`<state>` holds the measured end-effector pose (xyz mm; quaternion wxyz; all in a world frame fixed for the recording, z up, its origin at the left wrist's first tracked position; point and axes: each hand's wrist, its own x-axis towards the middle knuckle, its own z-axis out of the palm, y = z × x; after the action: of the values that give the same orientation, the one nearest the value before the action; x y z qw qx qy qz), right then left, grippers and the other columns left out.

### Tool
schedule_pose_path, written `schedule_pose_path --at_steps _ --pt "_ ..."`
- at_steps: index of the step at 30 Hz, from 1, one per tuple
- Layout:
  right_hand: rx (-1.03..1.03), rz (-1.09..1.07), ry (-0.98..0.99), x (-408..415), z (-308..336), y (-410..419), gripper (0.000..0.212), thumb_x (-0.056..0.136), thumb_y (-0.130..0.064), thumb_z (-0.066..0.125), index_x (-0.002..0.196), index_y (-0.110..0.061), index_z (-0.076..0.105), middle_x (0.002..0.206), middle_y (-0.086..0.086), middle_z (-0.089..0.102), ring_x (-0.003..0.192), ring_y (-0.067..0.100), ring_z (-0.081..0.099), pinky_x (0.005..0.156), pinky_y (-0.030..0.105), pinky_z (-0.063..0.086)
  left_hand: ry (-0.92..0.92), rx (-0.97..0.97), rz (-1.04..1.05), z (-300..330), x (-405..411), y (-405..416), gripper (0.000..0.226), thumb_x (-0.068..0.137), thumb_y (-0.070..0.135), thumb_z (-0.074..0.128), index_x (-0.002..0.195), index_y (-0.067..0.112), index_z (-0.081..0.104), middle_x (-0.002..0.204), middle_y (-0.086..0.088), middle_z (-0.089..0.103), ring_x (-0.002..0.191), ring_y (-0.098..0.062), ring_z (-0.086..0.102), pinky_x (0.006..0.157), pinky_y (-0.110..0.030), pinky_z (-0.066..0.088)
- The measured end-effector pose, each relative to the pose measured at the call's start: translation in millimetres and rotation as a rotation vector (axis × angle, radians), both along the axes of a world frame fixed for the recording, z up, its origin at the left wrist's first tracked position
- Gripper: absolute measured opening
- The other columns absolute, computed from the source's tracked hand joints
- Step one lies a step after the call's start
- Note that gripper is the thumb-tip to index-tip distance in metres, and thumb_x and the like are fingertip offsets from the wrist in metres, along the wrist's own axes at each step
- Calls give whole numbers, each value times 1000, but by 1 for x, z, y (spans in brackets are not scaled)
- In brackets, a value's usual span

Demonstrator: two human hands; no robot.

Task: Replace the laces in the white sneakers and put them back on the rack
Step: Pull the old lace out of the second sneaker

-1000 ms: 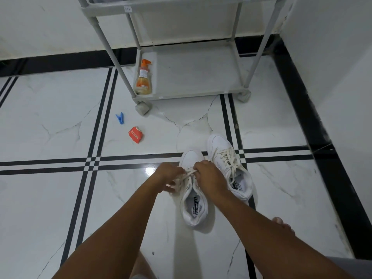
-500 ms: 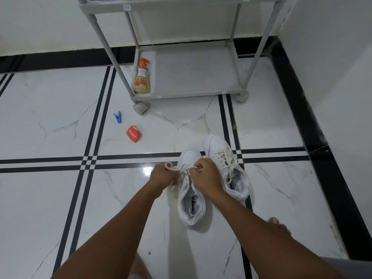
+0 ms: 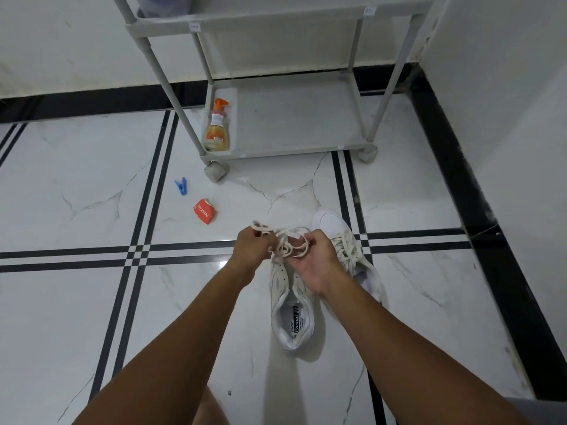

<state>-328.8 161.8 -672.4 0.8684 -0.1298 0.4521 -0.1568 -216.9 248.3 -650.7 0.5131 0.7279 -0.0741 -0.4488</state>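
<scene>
- Hands meet over the near white sneaker (image 3: pixel 291 314) on the marble floor (image 3: pixel 76 302); left hand (image 3: pixel 254 243) pinches a loop of the cream lace (image 3: pixel 287 243), right hand (image 3: pixel 316 259) curls round the tangle at its 9 o'clock side
- Lace ends rise from the sneaker's upper eyelets into both hands; the shoe's heel points toward 6 o'clock
- Second white sneaker (image 3: pixel 346 250), laced, lies just beside the first at its 2 o'clock, partly behind the right hand
- Grey rack (image 3: pixel 306 124) stands at 12 o'clock, well apart from the shoes; an orange spray bottle (image 3: pixel 217 127) sits on the left end of its bottom shelf
- Blue clothes peg (image 3: pixel 181 186) and red packet (image 3: pixel 205 211) lie on the floor at 10 o'clock of the hands
</scene>
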Motion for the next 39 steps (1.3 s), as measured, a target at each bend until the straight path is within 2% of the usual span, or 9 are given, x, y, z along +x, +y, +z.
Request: schedule_pose_path --at_steps 2,7,11,14,21,29,35,37,39 --pt "-17 -18 29 1 -1 1 55 88 -13 48 134 17 49 131 33 59 116 41 64 90 46 59 -73 64 29 -7 -6 1 14 82 -1 58 94 -1 66 90 -12 70 84 -23 63 76 -36 54" --pt "-48 12 23 -5 0 -6 46 91 -15 46 126 14 57 128 33 61 106 39 64 98 52 54 419 -130 186 -6 -11 -2 29 89 23 47 110 9 62 111 -17 64 101 -31 60 85 -40 49" --pt "-105 -7 28 -16 16 -23 27 96 -20 47 104 0 62 108 24 66 101 35 65 92 48 58 487 -194 191 6 -11 -15 70 96 65 43 125 5 63 123 -17 69 116 -35 65 106 -47 46" --pt "-150 -43 33 -33 30 -44 28 96 -24 48 101 -2 65 105 21 68 98 32 66 85 45 60 506 -218 125 21 -19 -35 85 92 78 36 130 8 63 125 -16 70 120 -35 64 110 -48 44" --pt "-266 -104 174 -87 49 -96 35 95 -34 46 103 -9 69 88 11 72 81 25 68 79 40 58 509 -201 -19 42 -66 -97 93 87 85 31 133 10 60 128 -16 68 122 -35 63 112 -49 42" --pt "-317 -246 351 -168 49 -145 43 91 -39 46 109 -9 71 104 15 75 88 25 70 71 36 60 514 -130 -215 37 -143 -180 101 85 86 35 149 7 43 133 -18 64 118 -35 65 96 -46 54" --pt "-306 -313 383 -208 41 -165 37 93 -36 45 102 -9 68 96 14 70 87 28 68 61 36 60 506 -87 -277 27 -185 -212 87 88 82 38 135 10 54 127 -17 67 111 -34 69 83 -42 58" --pt "-294 -322 404 -215 38 -168 30 93 -36 46 93 -11 64 91 11 68 82 26 66 66 35 58 505 -74 -321 26 -193 -215 90 87 83 38 142 12 51 136 -16 62 119 -35 65 92 -46 56" --pt "-296 -314 478 -216 37 -170 26 94 -37 47 86 -15 58 88 9 63 78 24 60 76 39 53 447 -39 -343 26 -198 -216 97 84 87 35 156 22 34 160 -13 36 144 -35 41 115 -49 36"
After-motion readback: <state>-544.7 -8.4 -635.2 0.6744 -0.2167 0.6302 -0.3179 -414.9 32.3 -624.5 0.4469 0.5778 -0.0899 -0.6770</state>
